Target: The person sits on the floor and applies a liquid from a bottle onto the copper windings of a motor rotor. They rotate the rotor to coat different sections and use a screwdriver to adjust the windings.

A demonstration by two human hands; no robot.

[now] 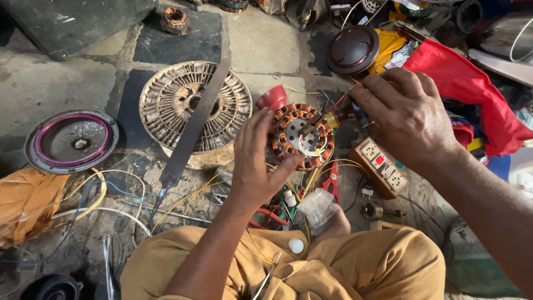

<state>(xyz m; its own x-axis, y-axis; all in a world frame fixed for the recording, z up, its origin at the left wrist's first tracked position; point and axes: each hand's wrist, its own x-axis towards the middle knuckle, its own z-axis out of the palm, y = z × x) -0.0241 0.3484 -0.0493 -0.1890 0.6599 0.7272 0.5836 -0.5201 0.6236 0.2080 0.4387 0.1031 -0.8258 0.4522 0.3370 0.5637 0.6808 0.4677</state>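
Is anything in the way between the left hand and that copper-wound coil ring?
Nothing visible: the left hand already rests against the coil ring at its near edge. The right hand holds a tool to its far side.

1. Both forearms are bare, with no sleeves in view; one enters from the lower centre of the frame, the other from the right edge.
2. The left hand and right hand wear no gloves, rings or watch.
3. Mustard-brown cloth trousers, loosely creased, cover the knees along the bottom centre.
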